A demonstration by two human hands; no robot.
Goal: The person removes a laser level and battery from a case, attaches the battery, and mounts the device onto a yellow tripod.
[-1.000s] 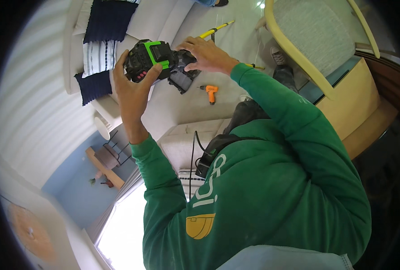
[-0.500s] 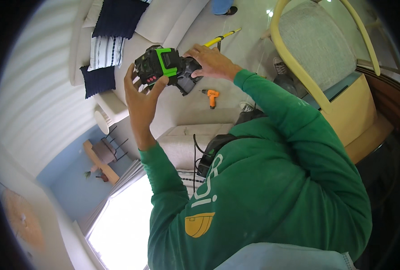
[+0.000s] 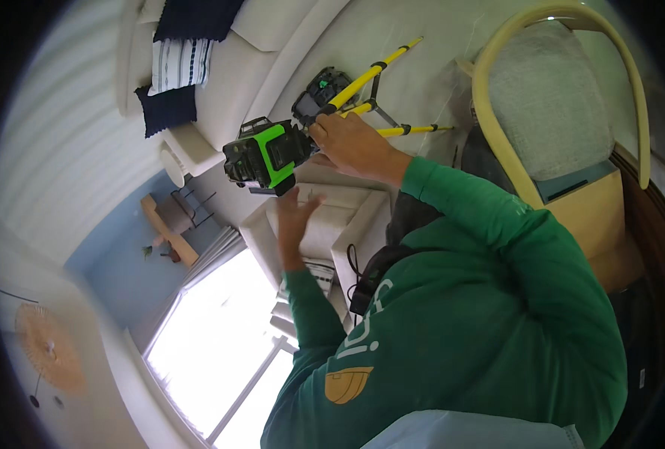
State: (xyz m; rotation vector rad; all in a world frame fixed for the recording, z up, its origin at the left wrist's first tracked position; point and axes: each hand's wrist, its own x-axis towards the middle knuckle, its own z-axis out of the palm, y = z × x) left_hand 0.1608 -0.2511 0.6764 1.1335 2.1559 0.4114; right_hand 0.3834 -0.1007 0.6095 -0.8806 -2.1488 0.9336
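A black and bright green laser level [image 3: 276,156] sits at the top of a yellow and black tripod [image 3: 358,81], whose legs spread away toward the floor at the upper right. My right hand [image 3: 358,146] is closed around the tripod's head, just beside the level; the fingers partly cover the mount. Just below the level, my left hand [image 3: 295,221] is held with fingers apart and nothing in it, slightly smeared by motion. Its fingertips are close to the level's lower edge; whether they touch it I cannot tell.
Behind the tripod lies an open black case [image 3: 325,88] with something green inside. A pale sofa [image 3: 272,67] with cushions stands at upper left, a wooden armchair [image 3: 549,112] at right. Another light seat [image 3: 340,202] is beyond my left hand, near a bright window [image 3: 220,322].
My left hand has let go of the laser level and dropped below it. The view has shifted: more tripod legs and the black case now show, while the orange drill is no longer visible.
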